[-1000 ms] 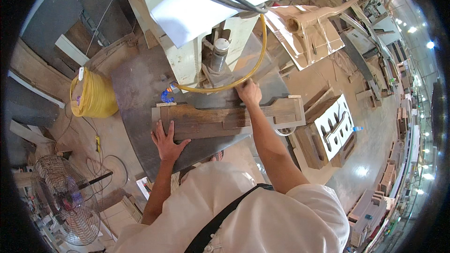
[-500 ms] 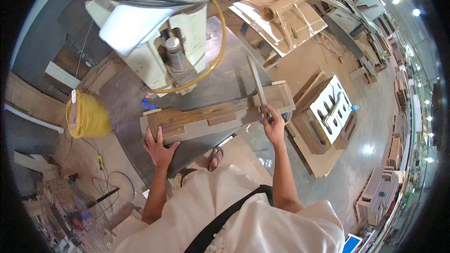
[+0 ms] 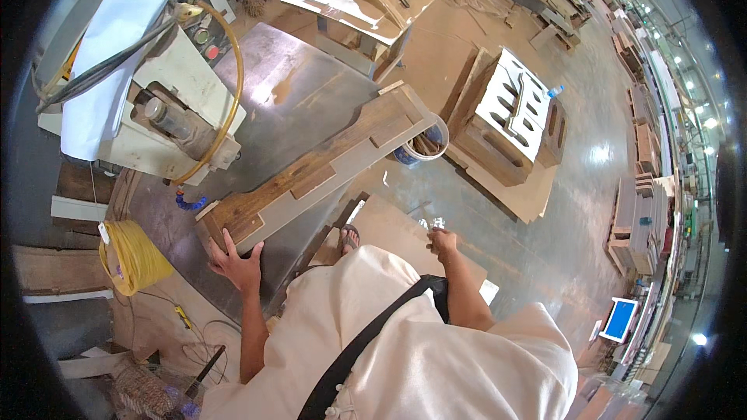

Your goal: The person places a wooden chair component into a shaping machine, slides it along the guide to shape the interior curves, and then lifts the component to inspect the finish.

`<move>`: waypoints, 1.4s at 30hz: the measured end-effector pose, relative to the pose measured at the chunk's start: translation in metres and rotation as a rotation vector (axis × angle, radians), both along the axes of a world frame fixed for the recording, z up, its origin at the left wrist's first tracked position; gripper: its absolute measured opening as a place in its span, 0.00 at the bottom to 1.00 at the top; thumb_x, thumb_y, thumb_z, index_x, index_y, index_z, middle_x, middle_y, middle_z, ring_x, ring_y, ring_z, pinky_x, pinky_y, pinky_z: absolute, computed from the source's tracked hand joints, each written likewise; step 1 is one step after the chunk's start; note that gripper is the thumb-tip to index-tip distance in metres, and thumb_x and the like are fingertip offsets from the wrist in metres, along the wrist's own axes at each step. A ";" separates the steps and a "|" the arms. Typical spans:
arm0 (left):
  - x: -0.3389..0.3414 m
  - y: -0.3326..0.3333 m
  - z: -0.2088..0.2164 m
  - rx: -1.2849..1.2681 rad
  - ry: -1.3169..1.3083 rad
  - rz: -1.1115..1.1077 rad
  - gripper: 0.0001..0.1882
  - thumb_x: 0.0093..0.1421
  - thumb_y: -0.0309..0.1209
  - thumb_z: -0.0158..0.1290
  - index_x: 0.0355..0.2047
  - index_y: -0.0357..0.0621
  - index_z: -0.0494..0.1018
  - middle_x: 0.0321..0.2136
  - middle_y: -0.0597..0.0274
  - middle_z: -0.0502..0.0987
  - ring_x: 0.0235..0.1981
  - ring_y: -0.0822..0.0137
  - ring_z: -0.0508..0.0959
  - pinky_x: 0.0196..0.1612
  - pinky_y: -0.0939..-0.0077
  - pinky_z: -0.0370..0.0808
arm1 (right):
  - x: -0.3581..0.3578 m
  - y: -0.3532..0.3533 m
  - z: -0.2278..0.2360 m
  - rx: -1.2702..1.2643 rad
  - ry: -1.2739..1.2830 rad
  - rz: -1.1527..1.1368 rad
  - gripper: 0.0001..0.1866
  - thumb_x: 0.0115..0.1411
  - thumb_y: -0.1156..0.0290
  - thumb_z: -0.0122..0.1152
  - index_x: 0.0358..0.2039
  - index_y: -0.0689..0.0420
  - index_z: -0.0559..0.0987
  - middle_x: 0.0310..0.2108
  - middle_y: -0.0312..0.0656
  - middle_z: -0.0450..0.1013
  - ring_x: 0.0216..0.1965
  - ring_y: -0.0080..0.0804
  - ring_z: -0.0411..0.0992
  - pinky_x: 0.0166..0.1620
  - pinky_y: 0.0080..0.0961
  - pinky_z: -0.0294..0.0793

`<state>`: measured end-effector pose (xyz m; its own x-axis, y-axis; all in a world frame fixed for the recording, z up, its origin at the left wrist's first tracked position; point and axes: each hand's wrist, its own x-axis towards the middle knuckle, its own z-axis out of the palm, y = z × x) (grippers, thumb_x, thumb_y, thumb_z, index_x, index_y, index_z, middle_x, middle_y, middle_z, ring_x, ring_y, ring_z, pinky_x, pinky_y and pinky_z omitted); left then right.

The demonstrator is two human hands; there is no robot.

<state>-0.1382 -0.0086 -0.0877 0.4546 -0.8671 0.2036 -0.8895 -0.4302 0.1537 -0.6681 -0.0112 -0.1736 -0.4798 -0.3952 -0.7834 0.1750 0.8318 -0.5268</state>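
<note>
A long brown wooden board (image 3: 299,173) lies slantwise on the dark metal machine table (image 3: 307,70), set against a paler, stepped board (image 3: 311,201) along its near side. My left hand (image 3: 237,264) rests against the near left end of these boards, its fingers spread. Away from them, beside my body and over the floor, is my right hand (image 3: 442,243); its fingers are loosely bent and slightly apart, with nothing visible in them. A bucket (image 3: 443,140) holding wood offcuts stands just past the far right end of the boards.
Left of the boards stands a pale machine head (image 3: 183,89) with a yellow hose (image 3: 237,70). A yellow sack (image 3: 134,257) is at the left. At the right, a white template (image 3: 510,101) tops stacked wooden pieces (image 3: 490,152). Cardboard (image 3: 389,237) lies near my foot.
My right hand has left the boards and moved down toward my body; the wood strip it held is no longer in it. The view has turned right. My left hand stays at the boards' end.
</note>
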 end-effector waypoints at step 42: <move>0.008 0.011 0.017 -0.105 0.211 0.002 0.52 0.44 0.61 0.67 0.68 0.61 0.63 0.69 0.47 0.54 0.71 0.47 0.54 0.65 0.31 0.48 | 0.079 -0.269 0.115 -0.633 0.890 1.135 0.31 0.50 0.45 0.69 0.53 0.44 0.81 0.64 0.42 0.65 0.65 0.57 0.58 0.64 0.54 0.59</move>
